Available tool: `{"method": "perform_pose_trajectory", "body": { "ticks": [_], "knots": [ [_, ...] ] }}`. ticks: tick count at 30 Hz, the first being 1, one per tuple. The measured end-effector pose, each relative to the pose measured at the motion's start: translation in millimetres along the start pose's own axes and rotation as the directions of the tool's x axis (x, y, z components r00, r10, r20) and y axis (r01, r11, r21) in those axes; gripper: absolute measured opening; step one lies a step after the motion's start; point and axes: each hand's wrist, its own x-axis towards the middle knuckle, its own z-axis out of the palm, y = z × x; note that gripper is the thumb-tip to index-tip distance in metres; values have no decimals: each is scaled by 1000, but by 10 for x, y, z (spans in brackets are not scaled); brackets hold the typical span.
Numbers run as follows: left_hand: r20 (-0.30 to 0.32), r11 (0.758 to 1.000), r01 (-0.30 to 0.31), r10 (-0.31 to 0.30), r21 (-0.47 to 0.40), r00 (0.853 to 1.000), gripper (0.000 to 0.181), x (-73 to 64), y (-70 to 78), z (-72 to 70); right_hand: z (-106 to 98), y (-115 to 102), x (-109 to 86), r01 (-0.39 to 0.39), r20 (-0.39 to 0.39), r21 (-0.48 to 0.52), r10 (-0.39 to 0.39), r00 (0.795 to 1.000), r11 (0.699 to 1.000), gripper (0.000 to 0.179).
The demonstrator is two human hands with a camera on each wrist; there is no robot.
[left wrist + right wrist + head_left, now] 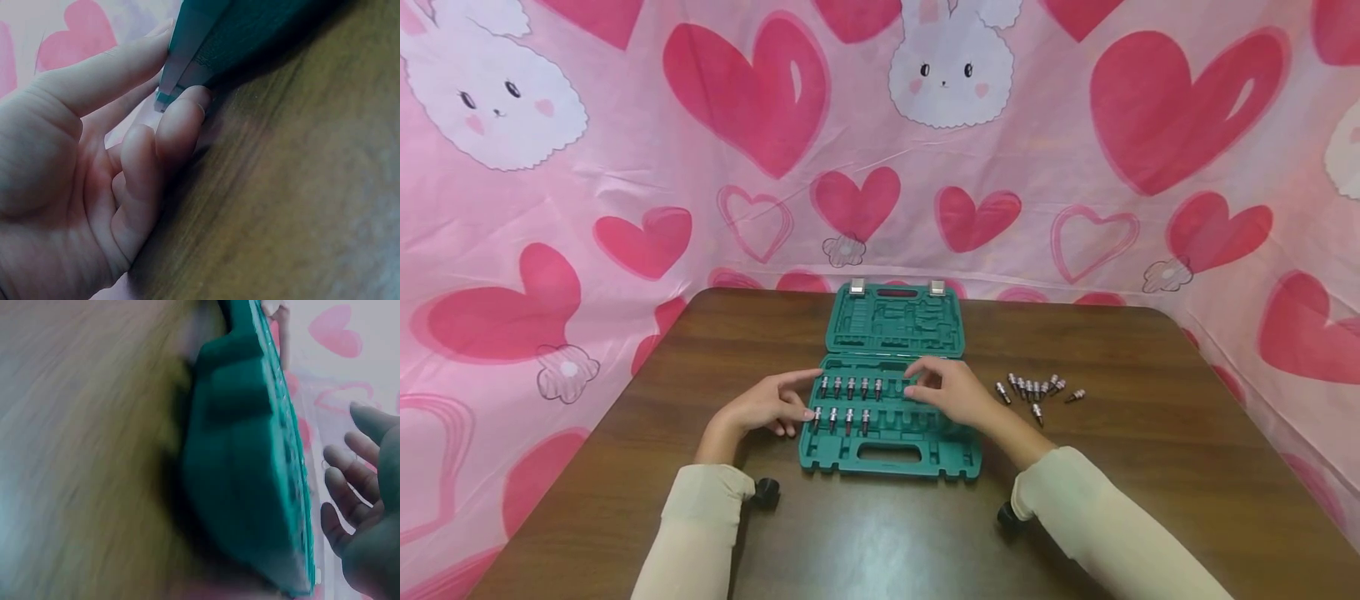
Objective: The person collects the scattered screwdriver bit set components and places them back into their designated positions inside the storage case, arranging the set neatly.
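Socket bits (850, 387) filled nine slots of the green case (891, 454) mid-desk, a dozen loose bits (1033, 390) lay beside it, left hand (767, 408) steadying its edge, right hand (947, 392) hovering, fingers relaxed.

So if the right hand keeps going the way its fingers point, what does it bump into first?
Probably the bits in the top row. The right hand hovers over the green case, fingers pointing left along that row. The nearest bit looks first, though how high the hand is above them is unclear.
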Motion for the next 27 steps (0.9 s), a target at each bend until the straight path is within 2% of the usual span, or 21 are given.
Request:
{"method": "perform_pose_trajectory", "body": {
  "ticks": [10,21,27],
  "knots": [
    [-4,1000,6,-6,-11,1000,76,-7,-2,11,-73,223,-244,-22,-77,3,22,997,1000,25],
    [-5,1000,-5,5,10,1000,74,-12,8,28,-172,249,-460,-2,-171,51,11,985,999,20],
    [-9,1000,1,-1,12,1000,74,-23,13,2,-240,305,-548,15,-209,45,-5,978,999,20]
  ]
}}
